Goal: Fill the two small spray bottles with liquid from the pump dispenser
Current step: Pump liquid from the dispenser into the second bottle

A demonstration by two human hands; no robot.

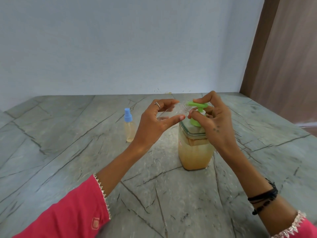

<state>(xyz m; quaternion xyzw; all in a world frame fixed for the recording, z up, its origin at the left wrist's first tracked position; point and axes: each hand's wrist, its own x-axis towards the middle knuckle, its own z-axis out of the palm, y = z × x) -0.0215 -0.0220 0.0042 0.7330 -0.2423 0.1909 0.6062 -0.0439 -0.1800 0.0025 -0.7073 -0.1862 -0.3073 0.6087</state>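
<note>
The left hand [155, 120] is curled around a clear, uncapped spray bottle [171, 111], thumb below and fingers above, holding it tilted on its side with its open mouth right against the green nozzle of the pump dispenser [195, 140]. The right hand [214, 121] is closed on the green pump head [197, 105]: the forefinger lies on top of it and the other fingers wrap the collar beneath. The dispenser stands upright on the counter [68, 160] directly under both hands, roughly midway between the near and far edges; its clear body holds cloudy yellowish liquid. The second spray bottle [128, 126], with a blue cap on and pale liquid inside, stands upright just left of the left hand, apart from it and nearer the far edge.
</note>
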